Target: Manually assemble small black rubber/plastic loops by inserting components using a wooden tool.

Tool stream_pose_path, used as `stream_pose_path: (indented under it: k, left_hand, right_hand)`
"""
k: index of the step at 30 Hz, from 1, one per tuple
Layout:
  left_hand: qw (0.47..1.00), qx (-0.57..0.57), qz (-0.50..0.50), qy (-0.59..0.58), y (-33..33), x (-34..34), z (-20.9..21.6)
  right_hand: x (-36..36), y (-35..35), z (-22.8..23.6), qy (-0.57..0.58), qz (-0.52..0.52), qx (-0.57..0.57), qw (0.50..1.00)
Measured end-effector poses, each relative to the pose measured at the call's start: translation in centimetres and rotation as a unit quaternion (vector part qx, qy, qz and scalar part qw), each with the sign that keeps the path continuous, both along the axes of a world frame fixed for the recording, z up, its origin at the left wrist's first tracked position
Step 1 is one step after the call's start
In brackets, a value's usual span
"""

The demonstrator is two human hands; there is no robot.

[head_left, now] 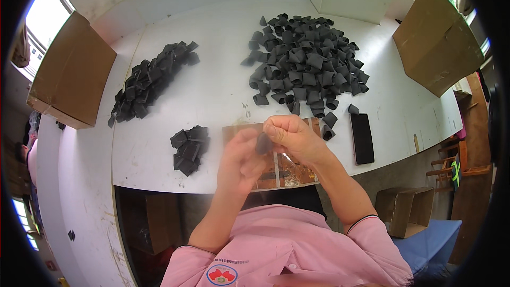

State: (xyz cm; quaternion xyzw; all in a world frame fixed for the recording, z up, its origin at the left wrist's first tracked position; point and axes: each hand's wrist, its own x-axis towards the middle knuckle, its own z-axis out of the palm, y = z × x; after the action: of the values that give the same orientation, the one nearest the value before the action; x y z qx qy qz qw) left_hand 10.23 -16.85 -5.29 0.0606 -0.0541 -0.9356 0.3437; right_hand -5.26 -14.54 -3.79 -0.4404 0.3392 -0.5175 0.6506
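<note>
Between my two hands, above a taped piece of brown cardboard (289,174), is a small dark grey piece (262,144) of soft-looking material. My right hand (295,137) pinches it from the upper right with thumb and fingers. On the other side my left hand (241,162), smeared by motion, has its fingers closed at the piece. Beyond the hands spreads a large heap of dark grey open-ended loops (311,66). To the left of my left hand lies a small cluster of flat black folded pieces (189,151), with a longer heap of similar flat pieces (151,82) behind it.
A black phone (362,138) lies on the white table (228,74), right of my hands. Tall cardboard boxes stand at the left (74,77) and right (438,42). Below the table's right edge are an open carton (405,210), a blue surface (431,242) and wooden furniture.
</note>
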Motion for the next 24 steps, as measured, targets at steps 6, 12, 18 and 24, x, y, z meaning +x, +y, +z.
stream_pose_path:
  k: [6,12,18,24]
  left_hand:
    - [0.678,-0.487,0.329,-0.442,1.1,-0.7,1.8]
    - [0.704,-0.511,0.298,-0.392,0.2,-1.0,2.5]
    - [0.889,-0.25,0.302,-0.237,1.0,-1.1,3.6]
    - [0.878,-0.251,0.31,-0.262,1.8,-0.6,3.3]
  right_hand:
    - [0.4,1.2,1.1,0.299,-0.203,-0.11,0.926]
    - [1.4,2.9,1.8,0.446,-0.346,-0.355,0.745]
    - [2.2,2.3,2.4,0.526,-0.358,-0.396,0.662]
    - [1.6,1.8,1.6,0.555,-0.32,-0.419,0.643]
